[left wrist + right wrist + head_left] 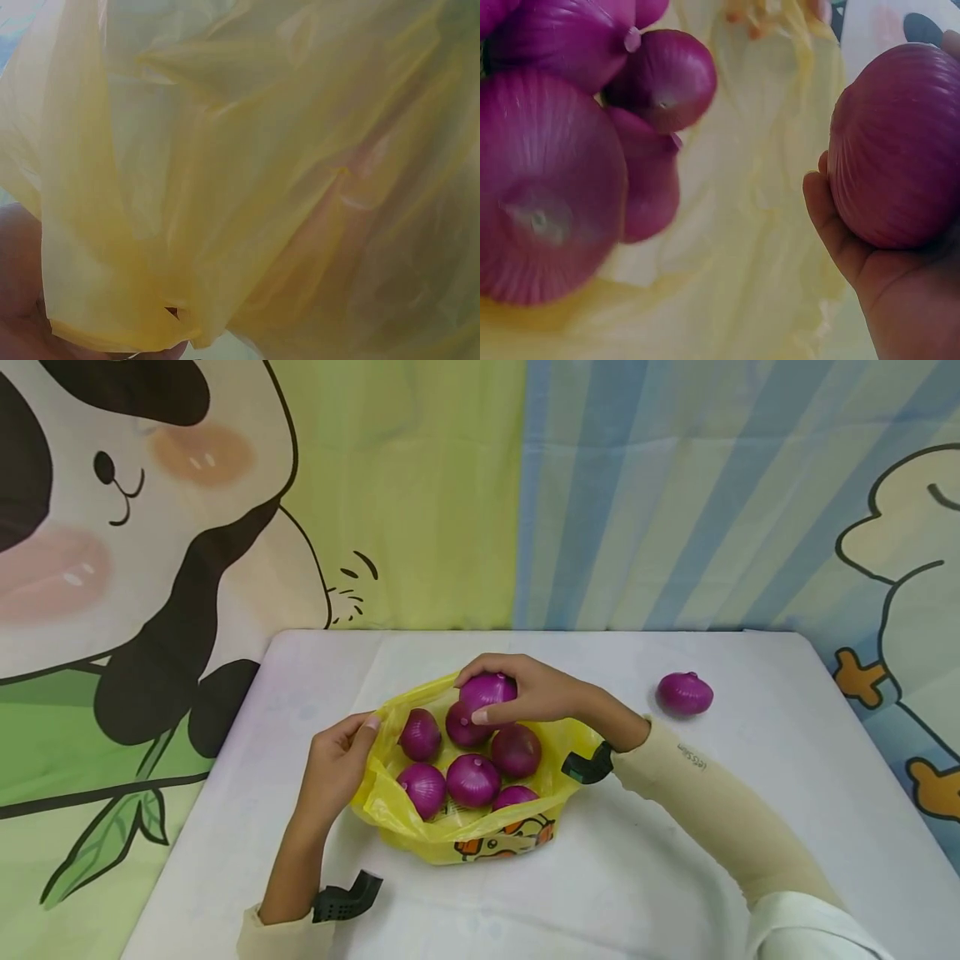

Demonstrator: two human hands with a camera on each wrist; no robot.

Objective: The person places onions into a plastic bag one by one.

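Observation:
A yellow plastic bag (420, 843) with a printed cartoon face sits wide-mouthed on the table, holding several purple onions (473, 781). My left hand (336, 764) pinches the bag's left rim between thumb and fingers. In the left wrist view, the bag's thin wrinkled film (187, 187) covers most of the hand. My right hand (546, 690) grips one onion (489, 688) over the far part of the bag's mouth. In the right wrist view its fingers curl round this held onion (900, 150), apart from the other onions (547, 195).
One more purple onion (685, 693) lies on the white-covered table (637, 860), to the right behind my right forearm. A cartoon-printed cloth (450, 510) hangs along the table's far edge. Each wrist wears a small black device (348, 896).

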